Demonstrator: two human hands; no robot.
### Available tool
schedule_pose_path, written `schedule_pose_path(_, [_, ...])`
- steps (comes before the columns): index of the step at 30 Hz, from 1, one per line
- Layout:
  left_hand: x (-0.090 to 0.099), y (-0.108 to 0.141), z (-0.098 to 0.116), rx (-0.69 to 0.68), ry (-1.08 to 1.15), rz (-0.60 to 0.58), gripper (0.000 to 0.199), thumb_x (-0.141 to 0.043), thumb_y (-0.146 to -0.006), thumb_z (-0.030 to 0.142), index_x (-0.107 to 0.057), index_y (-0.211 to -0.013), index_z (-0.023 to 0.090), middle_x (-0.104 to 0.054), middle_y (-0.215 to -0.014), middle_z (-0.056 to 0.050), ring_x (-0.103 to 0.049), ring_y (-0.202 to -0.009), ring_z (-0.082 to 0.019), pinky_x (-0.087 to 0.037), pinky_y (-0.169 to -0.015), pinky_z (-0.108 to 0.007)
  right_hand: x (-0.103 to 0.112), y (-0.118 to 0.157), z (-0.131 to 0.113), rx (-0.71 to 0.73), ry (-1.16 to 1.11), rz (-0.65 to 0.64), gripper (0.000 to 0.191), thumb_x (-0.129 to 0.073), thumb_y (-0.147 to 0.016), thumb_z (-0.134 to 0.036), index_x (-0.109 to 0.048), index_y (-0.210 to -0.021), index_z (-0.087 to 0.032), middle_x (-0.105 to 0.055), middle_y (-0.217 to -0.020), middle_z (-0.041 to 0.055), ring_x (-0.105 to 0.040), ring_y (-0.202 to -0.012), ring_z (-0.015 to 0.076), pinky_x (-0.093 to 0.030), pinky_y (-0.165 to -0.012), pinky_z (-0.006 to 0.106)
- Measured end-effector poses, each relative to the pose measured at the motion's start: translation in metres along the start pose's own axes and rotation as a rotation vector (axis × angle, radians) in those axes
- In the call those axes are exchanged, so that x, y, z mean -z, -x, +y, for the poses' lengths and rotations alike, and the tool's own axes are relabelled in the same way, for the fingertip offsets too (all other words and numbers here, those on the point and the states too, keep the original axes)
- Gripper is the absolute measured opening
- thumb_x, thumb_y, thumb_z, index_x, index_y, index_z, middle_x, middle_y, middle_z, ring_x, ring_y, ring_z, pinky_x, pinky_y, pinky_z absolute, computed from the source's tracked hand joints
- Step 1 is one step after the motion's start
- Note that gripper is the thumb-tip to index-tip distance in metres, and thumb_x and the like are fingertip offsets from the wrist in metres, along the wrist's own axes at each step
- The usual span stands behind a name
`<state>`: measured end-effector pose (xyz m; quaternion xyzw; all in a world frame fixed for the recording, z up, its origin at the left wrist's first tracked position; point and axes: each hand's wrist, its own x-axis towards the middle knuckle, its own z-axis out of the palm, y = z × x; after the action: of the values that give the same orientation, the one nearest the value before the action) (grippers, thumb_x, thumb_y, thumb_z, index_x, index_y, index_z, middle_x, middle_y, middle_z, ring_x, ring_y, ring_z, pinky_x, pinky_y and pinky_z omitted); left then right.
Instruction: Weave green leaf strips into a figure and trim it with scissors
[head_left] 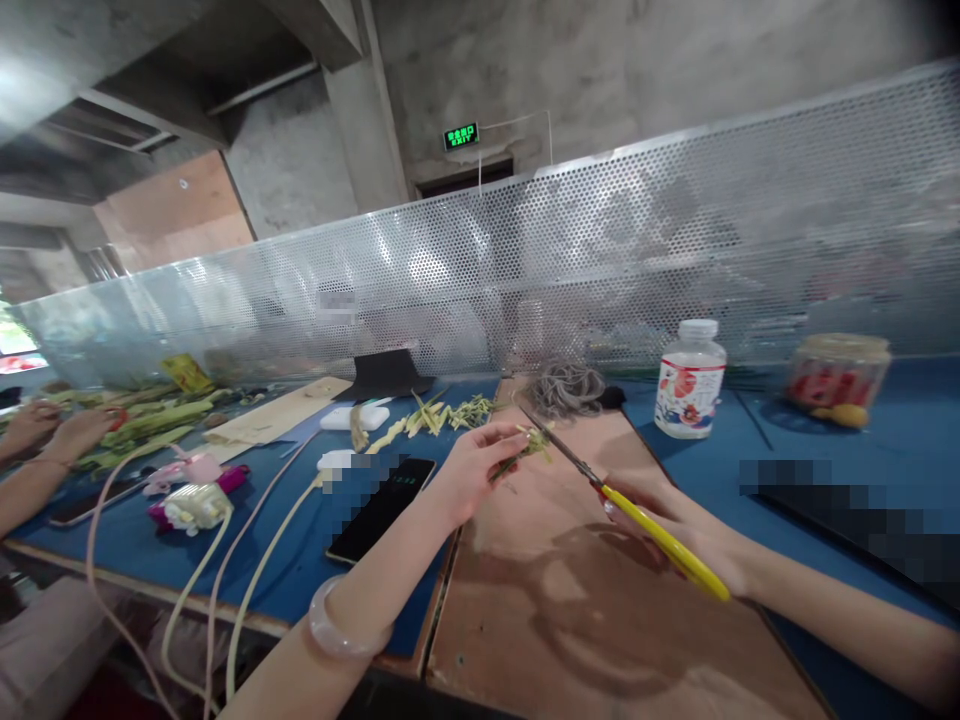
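My left hand (pixel 484 465) pinches a small yellow-green plaited piece (pixel 536 445) between thumb and fingers, above the brown board (pixel 517 590). In my right hand (pixel 656 520) is a pair of scissors (pixel 652 530) with yellow handles. Their dark blades point up and left, the tips right beside the small piece. Whether the blades touch it I cannot tell. Behind both hands lies a tangle of grey cord (pixel 566 388). Several pale yellow and green plaited pieces (pixel 431 415) lie on the blue table to the left.
A clear bottle (pixel 690 385) and a lidded jar (pixel 840 375) stand at the right. Left are a phone (pixel 382 510), chargers (pixel 195 500) with hanging cables, and another person's hands (pixel 82 430) by green strips. A perforated metal screen (pixel 427 270) runs along the back.
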<state>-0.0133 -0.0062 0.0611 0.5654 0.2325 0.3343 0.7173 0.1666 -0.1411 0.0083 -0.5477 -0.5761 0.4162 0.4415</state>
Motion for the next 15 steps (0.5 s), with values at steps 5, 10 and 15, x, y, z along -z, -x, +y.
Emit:
schedule_pose_path(5, [0.0019,-0.0014,-0.0011,-0.018,-0.014,-0.014,0.016,-0.074,-0.06,0.023,-0.065,-0.071,0.016,-0.061,-0.07,0.001,-0.053,-0.061,-0.006,-0.04,-0.064,-0.021,0.0006,-0.0003,0.0008,-0.015,-0.076,-0.028,0.028,-0.049,-0.082,-0.046,-0.039,-0.077,-0.02,-0.034,-0.056,-0.0067,-0.035,-0.043,0.0059,-0.029,-0.039,0.017])
schedule_pose_path(10, [0.0042,-0.0027,-0.0024,-0.03,-0.027,-0.04,0.017,-0.074,-0.06,0.024,-0.066,-0.072,0.016,-0.06,-0.07,0.001,-0.052,-0.06,-0.005,-0.039,-0.062,-0.02,-0.001,0.0008,-0.0021,-0.001,-0.056,-0.026,0.026,-0.049,-0.082,-0.043,-0.04,-0.075,-0.02,-0.035,-0.054,-0.0066,-0.035,-0.042,0.0066,-0.029,-0.039,0.018])
schedule_pose_path(15, [0.002,-0.0014,-0.0016,-0.035,-0.028,-0.03,0.016,-0.074,-0.06,0.022,-0.065,-0.072,0.016,-0.06,-0.069,0.002,-0.052,-0.061,-0.005,-0.04,-0.064,-0.02,-0.0019,0.0031,-0.0067,-0.009,-0.05,-0.024,0.03,-0.047,-0.082,-0.046,-0.038,-0.072,-0.02,-0.034,-0.054,-0.0068,-0.034,-0.042,0.0059,-0.026,-0.038,0.017])
